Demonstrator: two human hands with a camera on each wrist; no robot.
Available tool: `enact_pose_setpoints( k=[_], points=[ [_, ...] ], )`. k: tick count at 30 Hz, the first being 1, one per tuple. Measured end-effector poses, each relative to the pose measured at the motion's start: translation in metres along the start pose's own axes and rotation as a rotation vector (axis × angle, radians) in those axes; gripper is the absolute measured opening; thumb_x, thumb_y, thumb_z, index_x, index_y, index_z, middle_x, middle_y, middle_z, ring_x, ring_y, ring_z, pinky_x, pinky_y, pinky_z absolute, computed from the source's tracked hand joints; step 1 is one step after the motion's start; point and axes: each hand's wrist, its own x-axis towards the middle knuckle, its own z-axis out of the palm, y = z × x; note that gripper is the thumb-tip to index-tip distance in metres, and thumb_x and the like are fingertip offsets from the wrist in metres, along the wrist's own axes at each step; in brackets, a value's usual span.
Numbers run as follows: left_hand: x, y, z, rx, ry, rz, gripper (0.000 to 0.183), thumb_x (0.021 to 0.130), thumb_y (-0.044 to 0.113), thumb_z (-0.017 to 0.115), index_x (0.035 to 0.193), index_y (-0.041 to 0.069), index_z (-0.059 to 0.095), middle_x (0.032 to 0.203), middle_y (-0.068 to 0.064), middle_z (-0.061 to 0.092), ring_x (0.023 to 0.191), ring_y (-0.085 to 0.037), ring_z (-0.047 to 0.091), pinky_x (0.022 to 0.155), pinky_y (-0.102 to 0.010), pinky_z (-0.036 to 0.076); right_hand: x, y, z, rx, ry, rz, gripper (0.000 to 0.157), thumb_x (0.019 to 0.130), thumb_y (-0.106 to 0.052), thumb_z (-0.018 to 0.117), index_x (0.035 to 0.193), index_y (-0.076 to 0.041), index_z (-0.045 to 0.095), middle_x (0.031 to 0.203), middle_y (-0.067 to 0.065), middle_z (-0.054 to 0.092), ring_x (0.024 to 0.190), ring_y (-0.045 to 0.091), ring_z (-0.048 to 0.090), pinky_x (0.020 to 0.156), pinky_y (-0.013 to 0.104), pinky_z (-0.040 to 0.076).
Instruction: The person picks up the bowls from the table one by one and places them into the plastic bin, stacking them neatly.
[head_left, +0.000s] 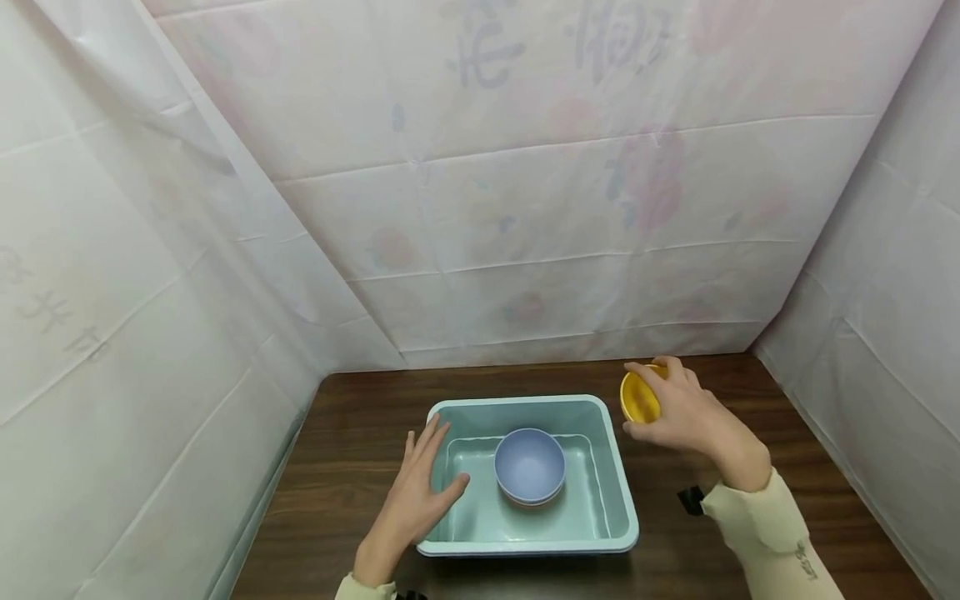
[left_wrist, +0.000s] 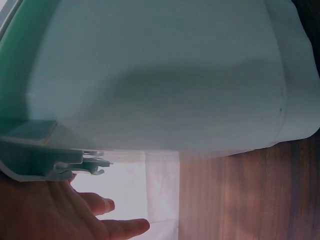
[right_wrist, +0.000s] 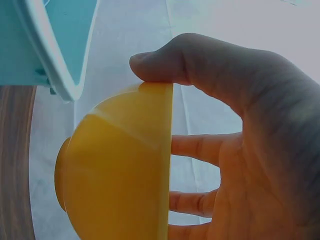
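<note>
My right hand (head_left: 686, 408) holds a yellow bowl (head_left: 640, 398) by its rim, above the table to the right of a light teal basin (head_left: 525, 547). In the right wrist view the bowl (right_wrist: 120, 165) is tipped on its side, thumb on one edge and fingers along the rim. My left hand (head_left: 416, 492) is at the basin's left rim, fingers spread and thumb reaching over the inside; whether it bears on the rim I cannot tell. Within the basin sits a lavender bowl (head_left: 529, 465) with a pinkish rim showing beneath it.
Dark wood-grain table (head_left: 337, 467) lies under the basin. Pale printed sheets hang as walls at the back (head_left: 525, 208), left (head_left: 112, 333) and right (head_left: 892, 292). A small black item (head_left: 690, 501) shows by the right cuff.
</note>
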Motion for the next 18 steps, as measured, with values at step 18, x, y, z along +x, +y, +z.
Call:
enact_pose_setpoints(
  k=[18],
  points=[
    [0.000, -0.001, 0.001, 0.025, 0.010, 0.011, 0.081, 0.095, 0.048, 0.071, 0.160, 0.014, 0.038, 0.173, -0.005, 0.020, 0.155, -0.054, 0.007, 0.111, -0.080, 0.027, 0.013, -0.028, 0.000, 0.032, -0.010, -0.057, 0.085, 0.081, -0.044, 0.080, 0.154, -0.020, 0.045, 0.147, 0.028, 0.036, 0.118, 0.045, 0.047, 0.078, 0.055, 0.049]
  ],
)
